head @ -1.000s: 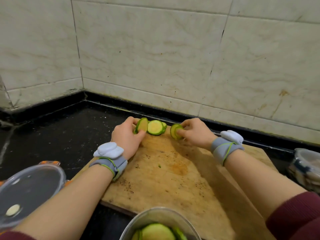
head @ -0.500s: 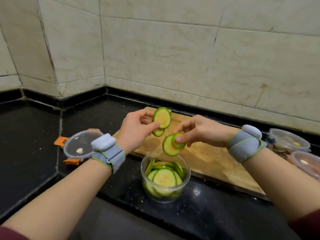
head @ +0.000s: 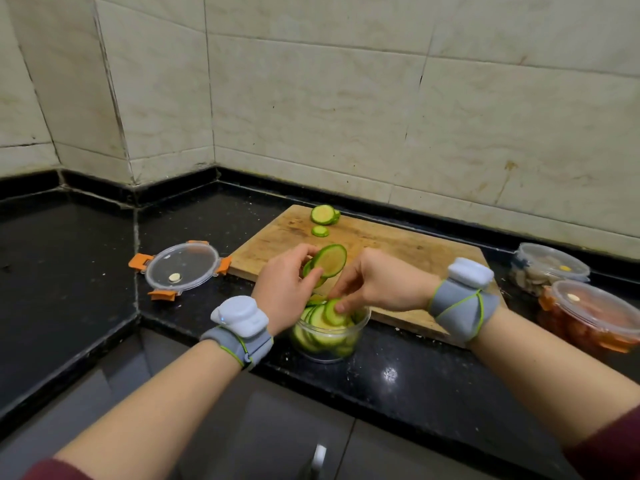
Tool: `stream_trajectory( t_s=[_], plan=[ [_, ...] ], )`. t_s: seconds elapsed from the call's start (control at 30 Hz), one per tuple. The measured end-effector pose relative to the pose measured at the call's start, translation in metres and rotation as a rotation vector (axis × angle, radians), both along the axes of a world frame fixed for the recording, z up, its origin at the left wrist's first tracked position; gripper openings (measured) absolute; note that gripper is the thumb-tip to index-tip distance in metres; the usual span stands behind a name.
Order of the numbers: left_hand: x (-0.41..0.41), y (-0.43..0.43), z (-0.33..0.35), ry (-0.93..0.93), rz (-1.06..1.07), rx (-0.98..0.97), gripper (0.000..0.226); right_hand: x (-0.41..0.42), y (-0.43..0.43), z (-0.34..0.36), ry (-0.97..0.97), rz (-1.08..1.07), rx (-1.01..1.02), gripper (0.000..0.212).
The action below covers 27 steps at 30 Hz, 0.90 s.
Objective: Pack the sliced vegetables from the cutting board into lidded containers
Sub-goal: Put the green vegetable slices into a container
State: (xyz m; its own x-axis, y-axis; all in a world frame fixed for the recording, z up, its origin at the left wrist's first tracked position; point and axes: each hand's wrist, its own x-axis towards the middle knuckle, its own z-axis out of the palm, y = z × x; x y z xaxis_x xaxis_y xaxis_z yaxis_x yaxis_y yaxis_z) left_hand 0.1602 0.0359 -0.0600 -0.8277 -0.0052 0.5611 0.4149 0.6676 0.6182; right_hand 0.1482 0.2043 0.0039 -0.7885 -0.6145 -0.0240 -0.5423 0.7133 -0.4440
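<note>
Nearest the person, a clear round container (head: 322, 356) stood on the black countertop (head: 433, 368), just in front of the wooden cutting board (head: 398, 251) and already filled nearly to its rim with zucchini slices (head: 317, 336). Both hands, each with a grey wrist band, worked right over its mouth. The left hand (head: 282, 289) pinched a large zucchini round (head: 330, 259) between thumb and fingers, with another slice or two seemingly tucked behind it. The right hand (head: 379, 285) had its fingers curled downward, the fingertips (head: 341, 307) pinching a smaller round (head: 332, 311) standing on edge among the packed ones.

Such rounds looked light, thin and wet-faced, so probably slippery and apt to snap if bent. A gentle pinch across the flat faces, near the firmer green rim, would likely serve best.

Left of the board lay the container's clear lid (head: 181, 266) with orange clips, flat on the counter. To the right stood two lidded containers (head: 550, 268), their contents unclear. At the board's far edge, the leftover slices (head: 323, 215) lay not yet packed, close to the tiled wall (head: 346, 116).
</note>
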Motion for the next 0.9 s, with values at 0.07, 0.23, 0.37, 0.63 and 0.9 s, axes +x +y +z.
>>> stream_trajectory(
  t_s=[0.07,0.23,0.37,0.63,0.9],
  plan=[
    [0.0,0.0,0.001,0.015,0.006,-0.089,0.024,-0.005,0.008,0.013,-0.022,-0.058,-0.045,0.016],
    [0.001,0.001,0.002,0.015,-0.006,-0.162,0.023,-0.004,0.006,0.016,0.08,-0.158,0.123,0.012],
    [0.002,0.0,0.002,0.043,-0.018,-0.154,0.022,0.007,-0.006,-0.005,0.132,-0.1,0.213,0.009],
    [0.005,-0.002,0.001,0.116,-0.029,-0.091,0.022,-0.011,0.016,0.006,0.163,-0.304,-0.162,0.028],
    [0.016,-0.015,0.018,0.026,-0.081,-0.008,0.026,-0.003,0.01,0.006,0.149,-0.266,-0.209,0.008]
  ],
)
